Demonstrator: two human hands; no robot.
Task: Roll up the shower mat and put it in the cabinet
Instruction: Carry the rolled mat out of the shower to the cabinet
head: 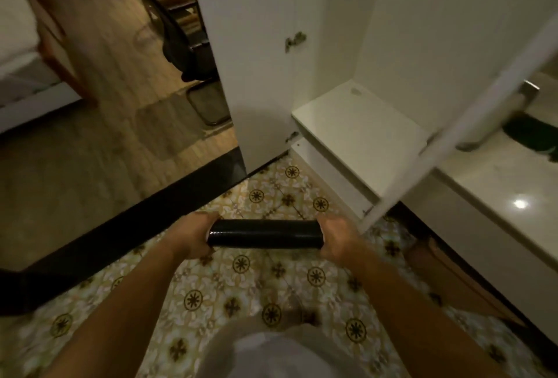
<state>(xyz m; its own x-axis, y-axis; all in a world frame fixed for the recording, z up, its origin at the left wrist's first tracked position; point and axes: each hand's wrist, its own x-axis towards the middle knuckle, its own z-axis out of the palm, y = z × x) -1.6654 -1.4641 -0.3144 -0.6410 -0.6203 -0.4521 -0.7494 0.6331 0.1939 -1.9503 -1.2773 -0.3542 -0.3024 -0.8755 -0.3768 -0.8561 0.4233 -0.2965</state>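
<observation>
Black and tightly rolled, the shower mat [265, 233] is being held level in the air above the patterned tile floor [271, 284], lying crosswise in front of the person. The left hand [193, 237] is gripping the left end of the roll, fingers curled around it, and the right hand [335, 237] is gripping the right end the same way. Both forearms are reaching forward from the bottom of the view.

Ahead and to the right, the white cabinet [392, 30] is standing open. Its left door [256, 54] is swung out toward the wooden floor [90, 151], and its right door [483, 112] is angling out across the view, blurred. Inside, a bare white shelf [362, 130] is sitting low, just above the cabinet's base. The roll is well short of that shelf, not touching the cabinet.

A dark threshold strip [129, 226] is running diagonally between the tiles and the wooden floor. To the far right a pale glossy surface [498, 190] is catching a spot of light, with something dark green [534, 136] lying farther along it, too blurred to identify. A brown cardboard piece [447, 275] is leaning against the base below that surface.
</observation>
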